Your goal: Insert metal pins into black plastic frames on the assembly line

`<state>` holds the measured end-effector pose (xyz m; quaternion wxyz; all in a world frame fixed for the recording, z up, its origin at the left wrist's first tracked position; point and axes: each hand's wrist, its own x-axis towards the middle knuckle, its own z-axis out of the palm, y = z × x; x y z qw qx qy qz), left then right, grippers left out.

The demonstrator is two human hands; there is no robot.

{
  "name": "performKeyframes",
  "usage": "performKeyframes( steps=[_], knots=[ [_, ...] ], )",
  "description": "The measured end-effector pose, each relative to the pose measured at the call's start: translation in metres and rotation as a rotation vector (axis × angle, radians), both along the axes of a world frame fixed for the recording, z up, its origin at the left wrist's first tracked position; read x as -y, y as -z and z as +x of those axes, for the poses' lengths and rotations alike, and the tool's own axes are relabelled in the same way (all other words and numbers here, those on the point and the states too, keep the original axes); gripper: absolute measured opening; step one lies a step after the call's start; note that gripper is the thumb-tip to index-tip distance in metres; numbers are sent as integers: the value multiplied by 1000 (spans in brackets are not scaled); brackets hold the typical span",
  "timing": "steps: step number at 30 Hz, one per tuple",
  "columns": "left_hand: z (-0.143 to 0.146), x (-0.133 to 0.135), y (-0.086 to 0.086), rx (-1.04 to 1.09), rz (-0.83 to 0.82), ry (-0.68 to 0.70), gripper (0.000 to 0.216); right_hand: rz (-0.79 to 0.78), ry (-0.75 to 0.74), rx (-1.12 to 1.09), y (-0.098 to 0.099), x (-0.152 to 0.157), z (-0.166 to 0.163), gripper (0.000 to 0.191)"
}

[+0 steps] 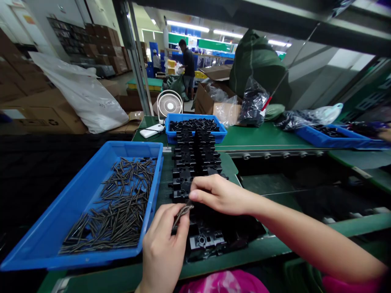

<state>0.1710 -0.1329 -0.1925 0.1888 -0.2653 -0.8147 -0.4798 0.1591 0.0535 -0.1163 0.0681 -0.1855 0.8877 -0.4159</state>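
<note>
My left hand [166,244] is closed around a small bunch of thin, dark metallic rods [183,211], which stick out between thumb and forefinger. Just above it, my right hand [218,194] is pinched shut, its fingertips meeting the rods' ends; what exactly it grips is hidden. Both hands are over two rows of black moulded plastic parts [183,173] running away from me on the green bench. One such part [203,241] lies closer, below my right hand. To the left, a blue tray [76,179] holds many loose rods [122,211] like those in my hand.
Behind the rows stands a blue bin [195,140] of small black pieces. A white fan [170,103] and a white device with a cable [152,130] are beside it. Blue trays [324,140] and plastic bags are at the right. A person [188,65] stands in the background.
</note>
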Motion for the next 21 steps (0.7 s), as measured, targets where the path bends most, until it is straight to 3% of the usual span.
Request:
performKeyframes(
  steps=[4, 7, 9, 11, 14, 17, 21],
  knots=[
    [1, -1, 2, -40, -10, 6, 13, 186, -15, -138, -5, 3, 3, 34],
    [-1, 1, 2, 268, 54, -33, 11, 220, -48, -176, -6, 0, 5, 26],
    [-5, 3, 1, 622, 220, -17, 21, 216, -49, -210, -6, -5, 6, 23],
    [-10, 5, -1, 921, 492, 63, 25, 185, -36, -252, -5, -10, 7, 19],
    [-14, 7, -2, 1096, 771, 167, 23, 130, -5, -269, -4, -19, 8, 12],
    [-14, 9, 1, 1084, 742, 154, 24, 172, -32, -276, -6, -26, 11, 9],
    [-12, 14, 11, 945, 528, 57, 28, 406, -85, -318, -8, -29, 24, 12]
  ],
)
